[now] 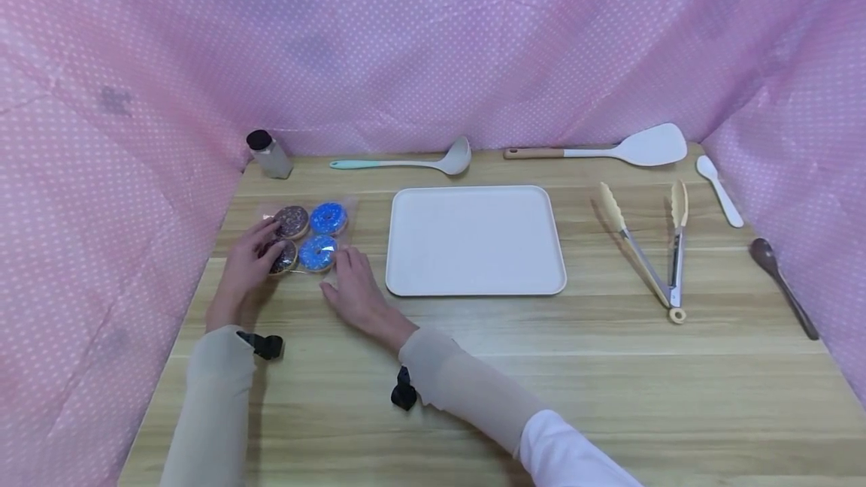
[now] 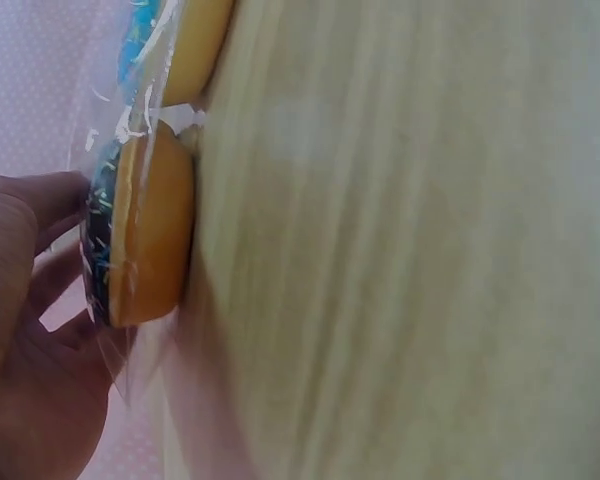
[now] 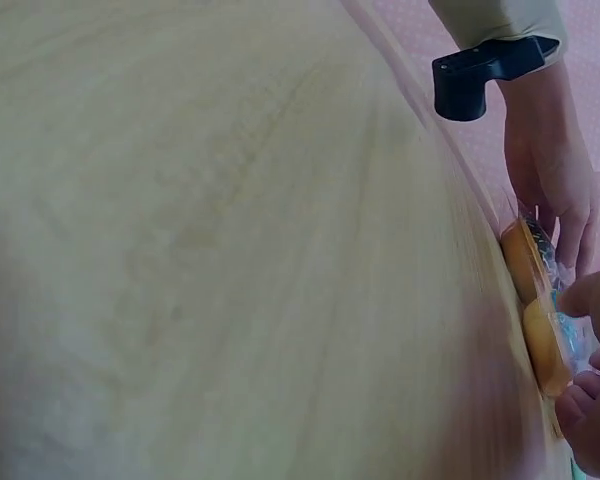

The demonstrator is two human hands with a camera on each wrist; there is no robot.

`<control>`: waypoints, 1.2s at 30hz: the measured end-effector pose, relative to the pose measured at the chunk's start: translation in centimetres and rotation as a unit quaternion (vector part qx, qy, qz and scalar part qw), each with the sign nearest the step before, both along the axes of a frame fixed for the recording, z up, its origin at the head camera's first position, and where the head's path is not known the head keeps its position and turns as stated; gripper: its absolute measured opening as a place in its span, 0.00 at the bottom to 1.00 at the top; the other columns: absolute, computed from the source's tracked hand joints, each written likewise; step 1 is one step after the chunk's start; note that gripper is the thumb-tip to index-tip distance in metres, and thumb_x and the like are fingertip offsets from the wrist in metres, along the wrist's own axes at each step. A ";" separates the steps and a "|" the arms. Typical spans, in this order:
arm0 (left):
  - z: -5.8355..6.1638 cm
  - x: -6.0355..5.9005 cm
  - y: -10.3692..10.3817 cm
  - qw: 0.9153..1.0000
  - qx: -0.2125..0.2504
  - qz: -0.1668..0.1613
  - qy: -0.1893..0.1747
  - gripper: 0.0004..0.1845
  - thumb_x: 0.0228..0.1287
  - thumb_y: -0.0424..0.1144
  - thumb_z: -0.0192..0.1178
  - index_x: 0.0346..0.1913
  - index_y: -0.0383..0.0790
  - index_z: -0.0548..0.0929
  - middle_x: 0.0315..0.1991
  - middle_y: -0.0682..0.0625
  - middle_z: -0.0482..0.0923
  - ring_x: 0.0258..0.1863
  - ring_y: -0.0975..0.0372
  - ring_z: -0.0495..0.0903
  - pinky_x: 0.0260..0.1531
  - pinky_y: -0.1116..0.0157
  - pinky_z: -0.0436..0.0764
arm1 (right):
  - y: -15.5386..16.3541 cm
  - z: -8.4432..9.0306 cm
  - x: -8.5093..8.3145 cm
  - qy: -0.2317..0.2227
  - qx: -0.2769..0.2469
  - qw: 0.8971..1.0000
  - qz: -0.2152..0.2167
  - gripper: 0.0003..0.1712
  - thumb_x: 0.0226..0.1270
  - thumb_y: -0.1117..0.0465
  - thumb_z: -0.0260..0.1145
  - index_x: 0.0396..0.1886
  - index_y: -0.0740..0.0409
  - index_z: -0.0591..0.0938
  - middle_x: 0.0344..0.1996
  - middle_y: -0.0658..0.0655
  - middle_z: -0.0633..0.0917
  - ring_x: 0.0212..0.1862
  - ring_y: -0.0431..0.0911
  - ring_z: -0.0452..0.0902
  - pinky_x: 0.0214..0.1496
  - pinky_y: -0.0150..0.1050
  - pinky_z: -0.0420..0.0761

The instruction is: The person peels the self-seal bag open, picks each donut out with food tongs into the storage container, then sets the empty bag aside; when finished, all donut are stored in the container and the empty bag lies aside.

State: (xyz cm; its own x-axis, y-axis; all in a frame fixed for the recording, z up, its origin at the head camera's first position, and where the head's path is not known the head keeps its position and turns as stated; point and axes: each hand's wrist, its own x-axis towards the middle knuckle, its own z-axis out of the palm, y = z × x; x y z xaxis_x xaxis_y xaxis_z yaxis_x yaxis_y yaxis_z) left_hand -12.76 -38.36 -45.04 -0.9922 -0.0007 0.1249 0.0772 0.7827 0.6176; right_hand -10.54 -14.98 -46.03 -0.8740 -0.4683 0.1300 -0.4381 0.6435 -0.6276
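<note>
1. Fingers of my left hand (image 1: 245, 265) rest relaxed on the clear plastic pack of four brown and blue frosted doughnuts (image 1: 307, 239).
2. Right hand (image 1: 355, 293) – fingertips touching the pack's near edge, uncurled.
3. Pack lies flat between my hands – white rectangular tray (image 1: 475, 240) just right.

Bright, even light; wrist views blurry.

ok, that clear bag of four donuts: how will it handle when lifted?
The donut bag is thin clear film, so probably floppy and sagging between donuts. The film looks glossy, so possibly slippery under the left hand and right hand. The donuts may shift inside.
</note>
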 end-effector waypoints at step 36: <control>0.6 -0.1 0.4 0.999 -0.018 0.015 -0.043 0.26 0.71 0.40 0.54 0.68 0.33 0.66 0.72 0.36 0.56 0.70 0.37 0.54 0.68 0.41 0.53 | 1.8 0.7 -1.9 -0.093 -0.105 0.986 -0.085 0.06 0.64 0.59 0.61 0.39 0.55 0.77 0.32 0.48 0.79 0.35 0.39 0.75 0.38 0.29 0.77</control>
